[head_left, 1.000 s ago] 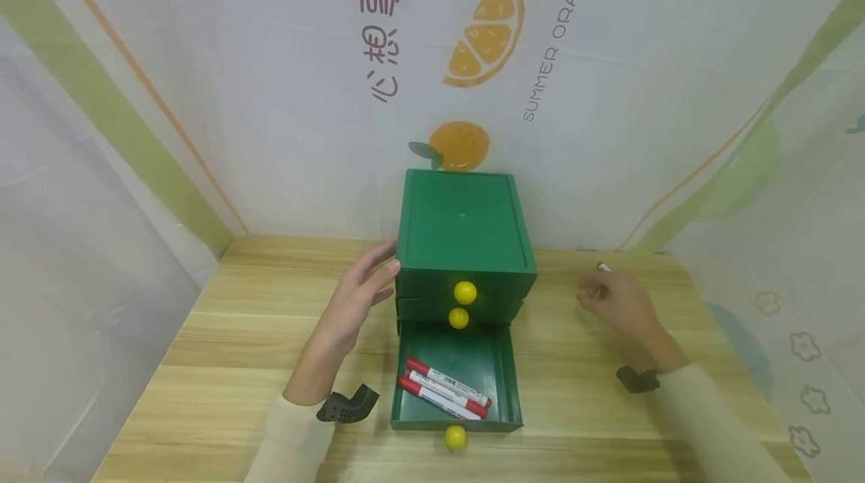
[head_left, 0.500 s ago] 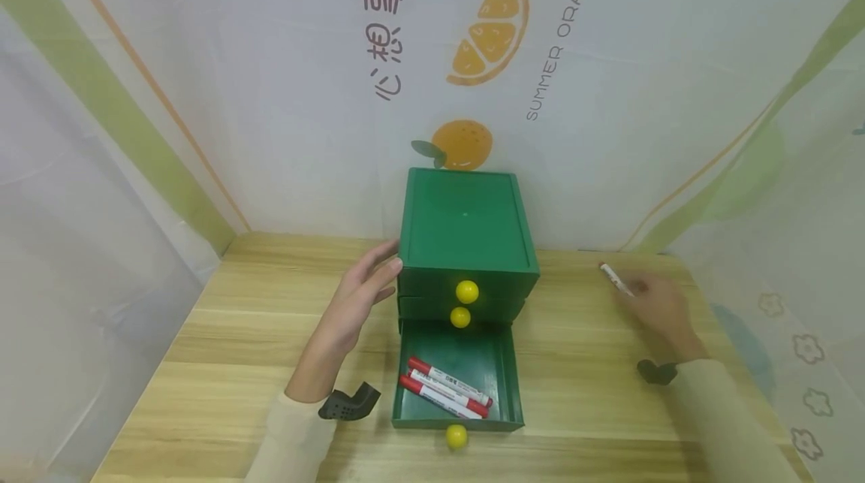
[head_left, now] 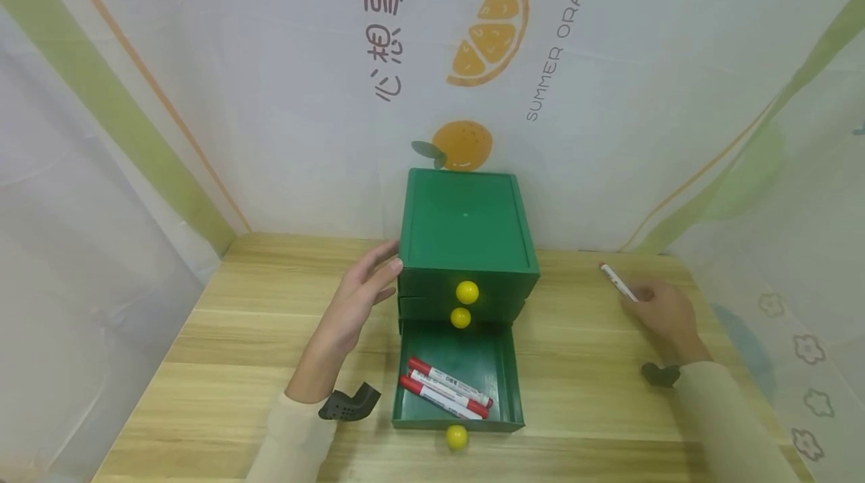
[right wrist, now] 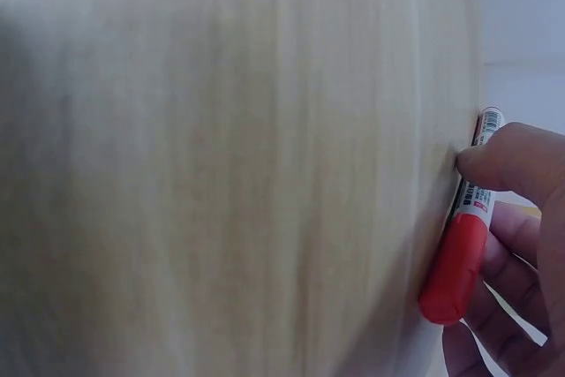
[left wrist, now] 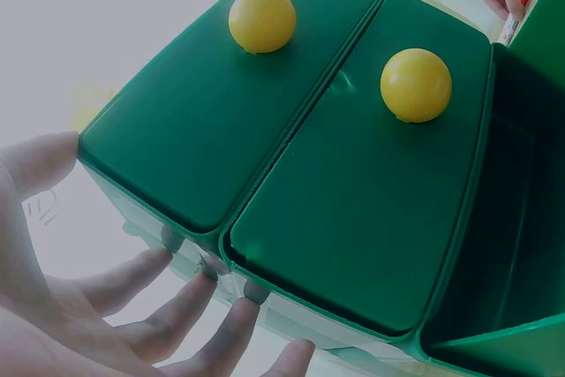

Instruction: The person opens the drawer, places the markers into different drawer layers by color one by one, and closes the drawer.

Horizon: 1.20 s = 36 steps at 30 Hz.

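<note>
Here the left hand (head_left: 357,303) lies flat-fingered against the green plastic drawer chest (head_left: 465,231), steadying it mid-bench, while the right hand (head_left: 665,318) pinches a red-capped white marker (head_left: 618,282) near the bench's right edge

There was one green drawer cabinet (head_left: 465,231) with three drawers and three yellow ball knobs (head_left: 466,292). Three red-capped markers showed: two in the open bottom drawer (head_left: 459,378), one (head_left: 618,282) out on the tabletop (head_left: 236,333). Two hands were visible.
</note>
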Available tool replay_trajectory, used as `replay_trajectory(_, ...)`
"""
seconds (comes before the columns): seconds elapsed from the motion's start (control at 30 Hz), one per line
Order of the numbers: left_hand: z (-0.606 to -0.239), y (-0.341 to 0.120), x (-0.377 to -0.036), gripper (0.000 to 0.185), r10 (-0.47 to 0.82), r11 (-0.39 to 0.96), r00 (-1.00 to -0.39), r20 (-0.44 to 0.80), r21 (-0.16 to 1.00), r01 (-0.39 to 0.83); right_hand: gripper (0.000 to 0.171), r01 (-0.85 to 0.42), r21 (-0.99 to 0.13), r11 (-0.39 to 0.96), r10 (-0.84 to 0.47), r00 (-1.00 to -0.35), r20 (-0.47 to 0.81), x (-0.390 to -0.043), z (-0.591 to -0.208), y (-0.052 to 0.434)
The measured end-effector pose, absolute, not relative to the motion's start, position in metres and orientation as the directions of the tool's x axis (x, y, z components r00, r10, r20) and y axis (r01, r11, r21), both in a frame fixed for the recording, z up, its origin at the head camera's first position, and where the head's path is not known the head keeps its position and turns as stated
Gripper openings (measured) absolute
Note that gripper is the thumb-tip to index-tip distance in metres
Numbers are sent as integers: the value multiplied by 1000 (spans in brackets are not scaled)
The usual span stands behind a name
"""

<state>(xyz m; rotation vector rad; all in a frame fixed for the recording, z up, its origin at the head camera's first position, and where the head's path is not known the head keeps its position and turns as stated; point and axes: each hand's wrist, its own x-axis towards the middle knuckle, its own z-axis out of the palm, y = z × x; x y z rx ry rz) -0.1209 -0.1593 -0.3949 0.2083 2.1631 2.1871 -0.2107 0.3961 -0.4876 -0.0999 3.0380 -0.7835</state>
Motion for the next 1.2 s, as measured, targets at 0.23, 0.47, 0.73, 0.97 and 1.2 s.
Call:
replay_trajectory(0.23,-395,-159,-121,62,131,-9,-990,50,999,49,46,-41,-471,881,-37,-999,19,-211,-489,395)
replay_trajectory(0.47,-394,-160,-120,61,133,-3,-990,52,999,52,43,-49,-478,877,-30,-998,48,-209,-491,395)
replay_trajectory(0.73,-394,-160,-120,61,132,0,-990,52,999,53,39,-50,-488,871,-32,-998,45,-209,-493,395)
replay_trajectory(0.97,-394,-159,-121,62,130,2,-990,51,999,51,37,-38,-488,872,-18,-999,46,-210,-495,395)
replay_trajectory(1.2,-394,-159,-120,61,128,4,-990,51,999,52,36,-33,-488,872,8,-997,82,-207,-497,393)
